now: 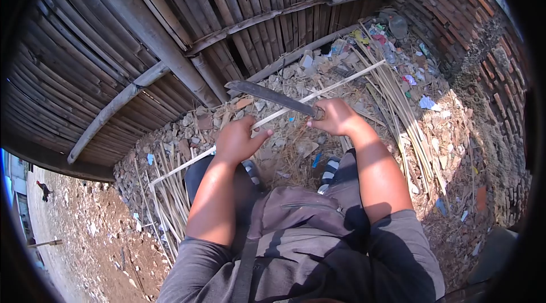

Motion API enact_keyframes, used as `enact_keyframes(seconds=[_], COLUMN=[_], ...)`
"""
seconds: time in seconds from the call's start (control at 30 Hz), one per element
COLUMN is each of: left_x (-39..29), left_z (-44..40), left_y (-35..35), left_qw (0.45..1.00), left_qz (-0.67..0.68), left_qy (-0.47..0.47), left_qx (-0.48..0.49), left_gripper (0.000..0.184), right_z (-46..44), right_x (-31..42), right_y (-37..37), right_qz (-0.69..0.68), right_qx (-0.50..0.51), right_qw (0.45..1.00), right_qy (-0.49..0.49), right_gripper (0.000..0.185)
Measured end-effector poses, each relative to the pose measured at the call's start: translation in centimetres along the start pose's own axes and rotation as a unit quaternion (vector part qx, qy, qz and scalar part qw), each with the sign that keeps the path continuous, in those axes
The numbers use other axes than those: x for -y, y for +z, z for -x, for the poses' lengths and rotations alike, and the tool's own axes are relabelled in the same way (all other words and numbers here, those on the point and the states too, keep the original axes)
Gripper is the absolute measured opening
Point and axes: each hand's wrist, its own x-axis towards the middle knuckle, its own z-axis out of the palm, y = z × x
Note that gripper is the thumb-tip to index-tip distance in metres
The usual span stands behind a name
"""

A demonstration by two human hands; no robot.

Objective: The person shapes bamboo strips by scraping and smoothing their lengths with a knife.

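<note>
A long, pale bamboo strip [352, 77] runs slantwise in front of me, from low on the left to high on the right. My left hand [236, 140] is closed around it near its middle, thumb pointing inward. In my right hand [335, 116] is the handle of a machete, mostly covered by the fingers. The machete's dark, broad blade [264, 93] points left and crosses over the strip just beside that hand. Blade and strip look to be touching or very close; I cannot tell which.
Several split bamboo strips [406, 124] lie in a bundle at right, with more strips [165, 203] at left. Rubble and litter [307, 64] cover the ground. A bamboo wall [250, 30] stands ahead, a brick wall [455, 30] at right. A chicken [43, 190] is far left.
</note>
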Motion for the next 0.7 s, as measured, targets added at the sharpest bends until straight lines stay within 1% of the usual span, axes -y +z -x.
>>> enact_keyframes(seconds=[0.07,0.1,0.13,0.2,0.23,0.33,0.37,0.47,0.5,0.6,0.63,0.7], left_x=[0.6,1.1,1.3,1.3,1.1,0.5,0.3,0.3,0.7,1.4,1.4,1.8], left_z=[0.2,0.1,0.0,-0.1,-0.1,-0.3,-0.3,-0.2,-0.2,0.1,0.2,0.1], left_y=[-0.3,-0.2,-0.2,-0.6,-0.6,0.0,0.0,0.1,0.1,-0.5,-0.7,-1.0], left_qw=[1.0,0.999,0.999,0.999,0.999,1.0,1.0,0.999,0.999,0.999,0.999,0.998], left_qz=[0.004,0.006,0.009,0.012,0.014,0.016,0.018,0.023,0.026,0.021,0.019,0.045], left_qy=[-0.004,-0.006,-0.006,-0.015,-0.019,-0.013,-0.008,0.003,0.004,-0.011,-0.017,-0.022], left_qx=[-0.015,-0.031,-0.047,-0.037,-0.029,-0.021,-0.022,-0.029,-0.033,-0.035,-0.035,-0.045], left_gripper=[0.06,0.058,0.057,0.06,0.061,0.06,0.06,0.059,0.059,0.058,0.058,0.059], right_z=[-0.3,-0.5,-0.7,-0.8,-0.4,0.3,0.3,0.0,0.0,0.0,-0.3,-0.2], right_x=[-0.8,-1.7,-2.9,-3.9,-3.8,-2.5,-2.1,-1.2,-1.2,-1.9,-2.7,-4.5], right_y=[-0.7,-0.7,-0.7,-1.3,-1.6,-0.7,-0.9,0.4,0.3,-1.0,-1.4,-2.2], right_qz=[-0.035,-0.098,-0.114,-0.146,-0.165,-0.003,-0.057,0.017,0.028,-0.053,-0.043,-0.08], right_qx=[0.0,-0.03,-0.048,-0.084,-0.085,-0.135,-0.063,-0.025,-0.021,-0.033,-0.057,-0.112], right_qw=[0.999,0.994,0.991,0.982,0.979,0.989,0.993,0.999,0.999,0.998,0.996,0.988], right_qy=[-0.002,0.029,0.045,0.082,0.082,0.061,0.077,-0.011,-0.014,0.025,0.051,0.069], right_gripper=[0.053,0.055,0.055,0.057,0.057,0.054,0.054,0.054,0.054,0.055,0.057,0.058])
